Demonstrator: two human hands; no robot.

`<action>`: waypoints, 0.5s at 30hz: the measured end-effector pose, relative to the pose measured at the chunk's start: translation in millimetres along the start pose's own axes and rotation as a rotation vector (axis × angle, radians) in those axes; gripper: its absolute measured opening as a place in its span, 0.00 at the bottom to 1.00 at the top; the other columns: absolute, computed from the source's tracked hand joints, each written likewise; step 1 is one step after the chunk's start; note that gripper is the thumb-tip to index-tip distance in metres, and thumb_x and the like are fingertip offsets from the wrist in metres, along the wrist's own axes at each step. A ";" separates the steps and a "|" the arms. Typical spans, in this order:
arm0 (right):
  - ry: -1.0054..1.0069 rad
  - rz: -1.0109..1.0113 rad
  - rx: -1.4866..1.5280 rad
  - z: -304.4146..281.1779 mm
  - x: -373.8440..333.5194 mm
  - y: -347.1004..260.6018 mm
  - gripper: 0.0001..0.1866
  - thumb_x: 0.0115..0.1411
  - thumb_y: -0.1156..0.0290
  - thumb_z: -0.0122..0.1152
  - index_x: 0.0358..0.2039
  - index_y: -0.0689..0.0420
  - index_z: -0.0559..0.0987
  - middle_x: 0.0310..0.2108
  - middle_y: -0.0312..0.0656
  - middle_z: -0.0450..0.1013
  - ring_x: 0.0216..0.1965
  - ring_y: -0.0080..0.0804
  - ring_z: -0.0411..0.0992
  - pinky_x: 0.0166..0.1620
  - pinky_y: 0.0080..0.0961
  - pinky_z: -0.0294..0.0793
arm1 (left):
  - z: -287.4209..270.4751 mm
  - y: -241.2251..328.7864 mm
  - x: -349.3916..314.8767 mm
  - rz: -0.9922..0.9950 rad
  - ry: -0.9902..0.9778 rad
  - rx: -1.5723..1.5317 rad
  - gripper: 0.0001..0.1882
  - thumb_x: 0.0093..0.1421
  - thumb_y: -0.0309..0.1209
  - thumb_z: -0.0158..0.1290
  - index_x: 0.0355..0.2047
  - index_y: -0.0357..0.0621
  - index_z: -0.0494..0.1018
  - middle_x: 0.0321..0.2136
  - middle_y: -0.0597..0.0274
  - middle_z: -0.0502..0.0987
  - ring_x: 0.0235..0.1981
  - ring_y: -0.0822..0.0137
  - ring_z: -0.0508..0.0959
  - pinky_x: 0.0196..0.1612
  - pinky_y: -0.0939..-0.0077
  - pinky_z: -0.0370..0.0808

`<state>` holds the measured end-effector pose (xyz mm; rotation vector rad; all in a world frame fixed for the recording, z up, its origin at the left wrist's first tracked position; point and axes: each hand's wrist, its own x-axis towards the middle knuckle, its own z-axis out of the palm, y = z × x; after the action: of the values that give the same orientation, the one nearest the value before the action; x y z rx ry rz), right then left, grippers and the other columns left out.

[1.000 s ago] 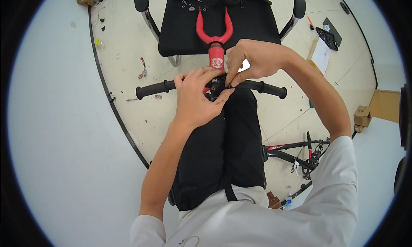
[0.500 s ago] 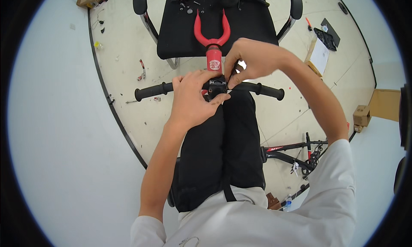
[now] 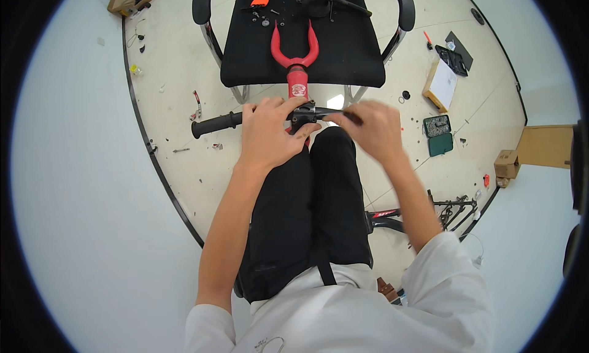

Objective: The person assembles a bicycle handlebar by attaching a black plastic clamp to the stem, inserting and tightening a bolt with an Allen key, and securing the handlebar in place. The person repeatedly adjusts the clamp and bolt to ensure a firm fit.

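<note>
Over my black-trousered knees lies a black handlebar [image 3: 216, 125] clamped in a black stem [image 3: 303, 114]. Above the stem, a red fork [image 3: 297, 82] extends up, its two prongs resting on a black chair seat. My left hand [image 3: 268, 132] is closed round the stem, thumb below it and fingers above. My right hand [image 3: 375, 131], smeared by motion, is just right of the stem with its fingers pinched together. Something dark shows at those fingertips, but I cannot make out its kind. That hand hides the handlebar's right end.
The chair seat [image 3: 245, 65] holds small loose hardware, an orange piece [image 3: 261, 0] and a dark tool. On the floor at right are an open green case [image 3: 439, 144], a white-topped box [image 3: 443, 86] and a black bicycle frame [image 3: 386, 221]. A cardboard box [image 3: 507, 163] stands by the wall.
My right hand has swung from above the stem to its right, over the handlebar, and its forearm has come lower. The left hand keeps its hold. The whole view has shifted slightly.
</note>
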<state>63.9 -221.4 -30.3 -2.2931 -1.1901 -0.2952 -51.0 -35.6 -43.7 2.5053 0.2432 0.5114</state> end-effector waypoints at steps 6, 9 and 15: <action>0.234 0.399 0.198 9.0 -45.7 -102.5 0.15 0.58 0.77 0.64 0.47 0.64 0.80 0.24 0.45 0.76 0.19 0.40 0.73 0.23 0.32 0.71 | -2.8 3.4 2.0 -0.044 -0.039 -0.006 0.24 0.50 0.50 0.67 0.44 0.54 0.81 0.26 0.67 0.75 0.36 0.62 0.75 0.45 0.64 0.60; 0.156 0.460 0.406 0.4 -55.8 -127.1 0.21 0.60 0.78 0.62 0.54 0.66 0.76 0.31 0.49 0.78 0.23 0.39 0.78 0.29 0.30 0.76 | -3.7 3.4 1.8 -0.068 -0.081 -0.009 0.25 0.50 0.51 0.67 0.45 0.54 0.81 0.26 0.66 0.75 0.37 0.62 0.75 0.44 0.64 0.60; -0.299 0.399 0.897 -41.1 -59.8 -64.3 0.23 0.63 0.82 0.54 0.59 0.67 0.73 0.45 0.49 0.81 0.46 0.34 0.81 0.51 0.28 0.77 | -3.1 -10.4 1.2 -0.010 -0.105 -0.032 0.28 0.52 0.49 0.66 0.51 0.53 0.79 0.32 0.64 0.78 0.38 0.60 0.76 0.46 0.65 0.63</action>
<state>-21.1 -255.2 1.8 -1.7127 -0.7258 0.6293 -51.9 -25.2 -46.8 2.4899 0.2055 0.3754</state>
